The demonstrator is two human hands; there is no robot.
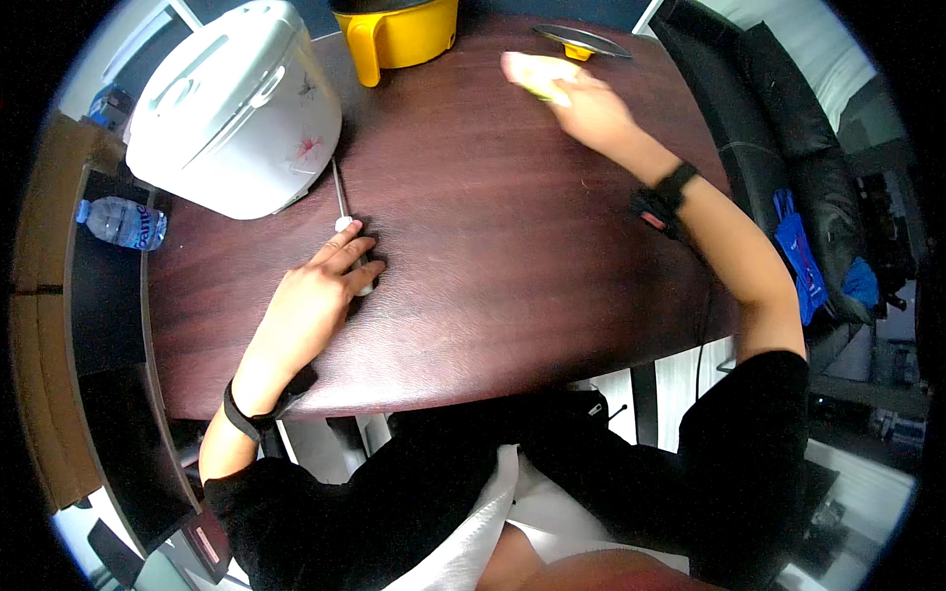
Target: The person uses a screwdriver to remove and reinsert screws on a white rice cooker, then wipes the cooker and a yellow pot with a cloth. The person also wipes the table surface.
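My left hand [307, 300] lies on the dark wooden table [473, 246] with its fingers stretched over a slim tool. This tool has a thin metal shaft [340, 187] and a whitish handle mostly hidden under the fingers; its exact kind cannot be made out. The shaft points toward a white rice cooker [222, 118] with a pink flower print, at the far left. Toward the far right of the table, my right hand [594, 110] grips a pale, yellow-green cloth [537, 77], slightly blurred and pressed near the surface.
At the back stands a yellow pot [409, 37] with a handle. A dark lid [581, 41] with a yellow knob lies near the far right edge. Left of the table is a water bottle [123, 224]. A black sofa [778, 108] with a blue bag [800, 261] is at the right.
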